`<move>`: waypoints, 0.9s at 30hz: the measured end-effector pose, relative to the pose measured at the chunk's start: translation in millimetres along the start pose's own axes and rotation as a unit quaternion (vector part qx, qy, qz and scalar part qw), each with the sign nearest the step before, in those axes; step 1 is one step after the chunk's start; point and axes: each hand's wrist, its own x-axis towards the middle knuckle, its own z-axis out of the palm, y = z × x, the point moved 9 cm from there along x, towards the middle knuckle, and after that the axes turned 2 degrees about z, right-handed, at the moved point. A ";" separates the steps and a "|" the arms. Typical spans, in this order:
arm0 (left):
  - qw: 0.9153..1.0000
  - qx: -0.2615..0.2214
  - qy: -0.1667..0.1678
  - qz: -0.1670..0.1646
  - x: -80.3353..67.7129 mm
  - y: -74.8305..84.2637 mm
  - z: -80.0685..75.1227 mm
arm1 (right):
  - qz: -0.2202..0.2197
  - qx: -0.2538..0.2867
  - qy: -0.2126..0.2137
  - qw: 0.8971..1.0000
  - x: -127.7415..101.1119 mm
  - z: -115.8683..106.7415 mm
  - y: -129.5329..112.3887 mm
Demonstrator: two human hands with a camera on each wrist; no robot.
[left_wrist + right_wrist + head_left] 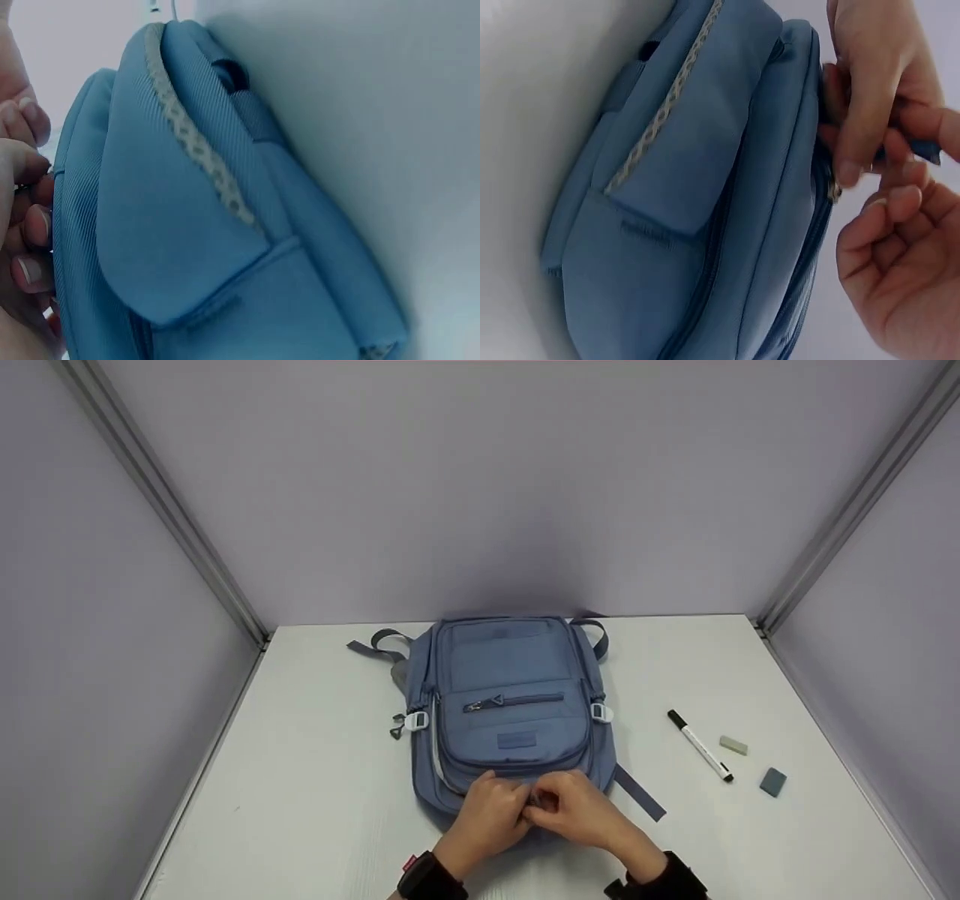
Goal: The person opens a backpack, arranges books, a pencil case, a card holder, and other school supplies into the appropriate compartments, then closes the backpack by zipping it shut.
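A blue backpack [510,690] lies flat on the white table [300,780], front pocket up, its top end towards me. Both hands meet at that near end. My left hand [491,810] curls its fingers [26,217] onto the bag's edge by the zipper. My right hand [574,810] pinches there too. In the right wrist view the right hand [900,262] has its fingers bent round a small blue pull tab [928,152], beside the metal zipper slider [832,193]. The left hand [870,67] presses its thumb on the same seam of the backpack [690,187].
To the right of the bag lie a black-capped white marker [700,746], a white eraser [733,745] and a blue-grey eraser [772,781]. A loose strap [639,793] trails from the bag's near right. Grey partition walls close the table on three sides.
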 end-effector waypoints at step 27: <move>0.999 -0.029 -0.045 0.007 -20.9 -18.3 -11.4 | -0.085 -0.275 0.133 0.949 -9.8 -17.4 18.7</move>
